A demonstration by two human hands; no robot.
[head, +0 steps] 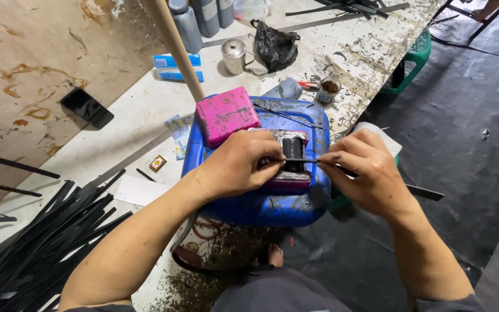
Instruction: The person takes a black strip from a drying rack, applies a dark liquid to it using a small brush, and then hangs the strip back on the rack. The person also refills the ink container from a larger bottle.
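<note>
strips: pile of black strips [41,231] on the floor, far left
left hand [239,164]: my fingers pinch one end of a thin black strip [307,160]
strip: stretched over a dark block [293,155] on the blue jerrycan [267,205], pink block [226,114] just behind
right hand [365,173]: gripping the other end, pulled taut

- Blue container [261,205]: its top is crowded by a pink block [226,114] at the rear left and a dark-stained block [293,153] in the middle.
- Wooden pole [174,46] rises just behind the pink block, barring the rear-left approach.
- Black strips [41,237] fill the lower-left bench.
- Metal cup [233,56], black bag [275,46] and small jar [329,89] stand behind.
- Dark floor [463,144] to the right lies open.
</note>
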